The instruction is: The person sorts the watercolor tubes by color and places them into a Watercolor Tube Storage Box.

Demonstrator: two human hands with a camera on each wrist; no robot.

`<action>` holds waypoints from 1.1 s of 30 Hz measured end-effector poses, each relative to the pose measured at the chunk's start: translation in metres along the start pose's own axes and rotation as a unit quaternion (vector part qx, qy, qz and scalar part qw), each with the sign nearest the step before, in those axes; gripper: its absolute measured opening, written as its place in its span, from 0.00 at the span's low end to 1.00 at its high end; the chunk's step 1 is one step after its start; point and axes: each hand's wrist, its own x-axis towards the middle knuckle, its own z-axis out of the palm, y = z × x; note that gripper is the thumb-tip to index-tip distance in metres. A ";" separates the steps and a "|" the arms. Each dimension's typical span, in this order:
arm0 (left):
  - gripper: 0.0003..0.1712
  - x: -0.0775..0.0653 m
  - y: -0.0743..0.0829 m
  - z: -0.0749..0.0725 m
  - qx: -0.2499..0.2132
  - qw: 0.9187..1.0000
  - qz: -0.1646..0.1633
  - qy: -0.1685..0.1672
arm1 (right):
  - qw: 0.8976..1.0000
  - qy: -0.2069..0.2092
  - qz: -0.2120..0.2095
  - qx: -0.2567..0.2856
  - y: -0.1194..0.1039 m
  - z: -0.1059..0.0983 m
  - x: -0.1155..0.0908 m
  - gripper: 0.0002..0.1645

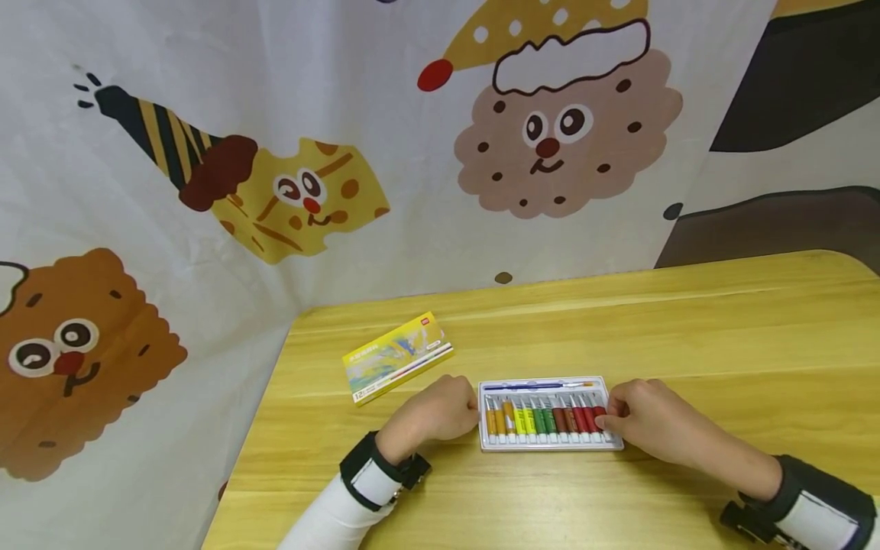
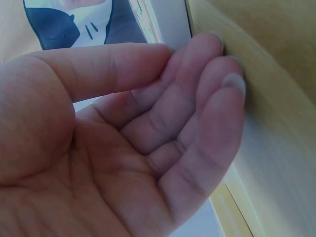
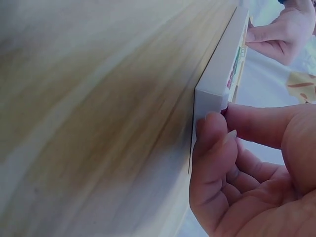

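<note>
A white plastic tray (image 1: 550, 448) of paint tubes lies flat on the table. Its tubes (image 1: 529, 420) stand in a row running from orange through yellow, green and brown to red, with a thin blue-handled paintbrush (image 1: 525, 387) along the far side. At the tray's left end, my left hand (image 1: 443, 409) pinches the edge between thumb and curled fingers. My right hand (image 1: 653, 420) grips the opposite end, its thumb over the rim beside the red tubes. In the right wrist view the fingertips press against the white side wall (image 3: 210, 103).
A yellow printed paint box (image 1: 399, 359) lies slanted behind my left hand. The wooden table (image 1: 550, 504) reaches back to a hanging cloth (image 1: 412, 260) with cartoon biscuits and cheese. Each wrist wears a black strap (image 1: 385, 473) with a camera.
</note>
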 end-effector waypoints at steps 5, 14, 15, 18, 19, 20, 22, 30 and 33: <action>0.26 0.000 -0.002 0.001 0.000 1.000 0.003 0.003 | 1.000 -0.001 -0.002 -0.003 0.000 0.001 0.001 0.19; 0.27 0.001 -0.002 0.002 0.000 1.000 0.002 0.003 | 1.000 -0.002 0.001 0.001 0.002 0.002 0.002 0.19; 0.27 0.000 -0.002 0.001 0.000 1.000 0.002 0.003 | 1.000 -0.002 0.000 0.001 0.002 0.002 0.002 0.19; 0.26 0.000 -0.002 0.001 0.000 1.000 0.002 0.002 | 1.000 -0.004 -0.001 0.003 0.002 0.002 0.002 0.19; 0.26 0.000 -0.002 0.001 0.000 1.000 0.001 0.002 | 1.000 -0.005 -0.002 0.006 0.002 0.001 0.002 0.19; 0.26 0.000 -0.002 0.001 -0.001 1.000 0.000 0.001 | 1.000 -0.007 -0.001 0.009 0.003 0.000 0.002 0.19; 0.26 0.000 -0.001 0.001 -0.001 1.000 -0.001 -0.001 | 1.000 -0.011 0.001 0.015 0.003 -0.001 0.002 0.19; 0.24 -0.001 0.001 0.000 -0.010 1.000 -0.006 -0.004 | 0.999 -0.019 0.010 0.030 0.004 -0.003 0.004 0.20; 0.24 -0.001 0.001 0.000 -0.009 1.000 -0.007 -0.004 | 0.999 -0.024 0.007 0.036 0.005 -0.005 0.005 0.19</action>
